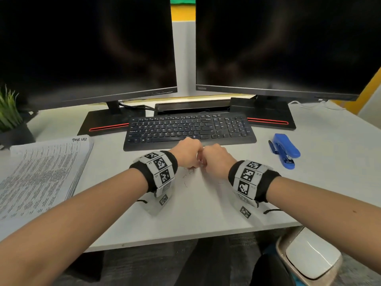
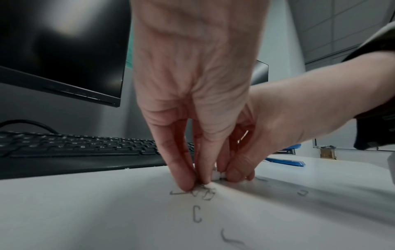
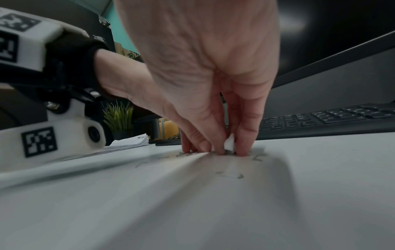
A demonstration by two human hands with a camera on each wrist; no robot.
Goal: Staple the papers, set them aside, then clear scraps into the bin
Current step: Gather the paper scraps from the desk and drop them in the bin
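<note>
Both hands meet fingertips-down on the white desk (image 1: 206, 213) just in front of the keyboard. My left hand (image 2: 196, 185) pinches at a small cluster of bent staples (image 2: 205, 194). My right hand (image 3: 226, 150) holds a small white paper scrap (image 3: 229, 143) between its fingers, also seen as the scrap (image 2: 218, 175) from the left wrist. Loose bent staples (image 2: 197, 214) lie scattered nearer me, and another staple (image 3: 230, 175) sits under the right palm. The stack of printed papers (image 1: 43, 174) lies at the left. The blue stapler (image 1: 285, 151) rests at the right.
A black keyboard (image 1: 189, 129) sits right behind the hands, with two dark monitors (image 1: 278, 44) behind it. A potted plant (image 1: 10, 118) stands at the far left. A bin with a white lid (image 1: 309, 259) stands on the floor below the desk's right front edge.
</note>
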